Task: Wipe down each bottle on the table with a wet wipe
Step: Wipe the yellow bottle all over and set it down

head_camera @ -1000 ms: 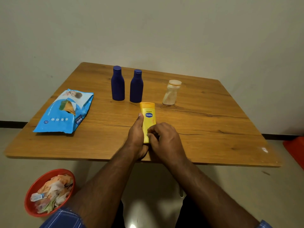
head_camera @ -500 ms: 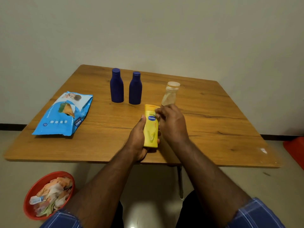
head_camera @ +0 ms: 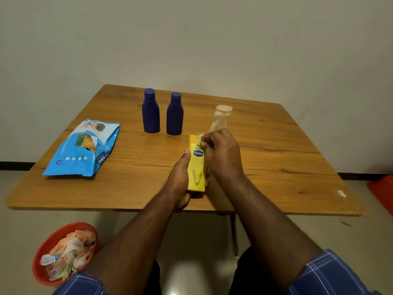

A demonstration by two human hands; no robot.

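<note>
My left hand (head_camera: 179, 177) grips a yellow lotion bottle (head_camera: 196, 167) near the front edge of the wooden table (head_camera: 276, 167), cap end pointing away from me. My right hand (head_camera: 221, 154) pinches a small pale wet wipe (head_camera: 200, 139) against the bottle's upper part near the cap. Two dark blue bottles (head_camera: 151, 111) (head_camera: 174, 114) stand upright side by side farther back. A clear bottle with a pale cap (head_camera: 221, 118) stands to their right, partly hidden behind my right hand.
A blue wet wipe pack (head_camera: 83, 147) lies on the table's left side. A red bowl (head_camera: 44, 273) full of used wipes sits on the floor at lower left. A red object (head_camera: 382, 190) shows at the right edge.
My right hand with the wipe slid from the bottle's bottom end up along its side to the cap end. The left hand kept its grip on the bottle.
</note>
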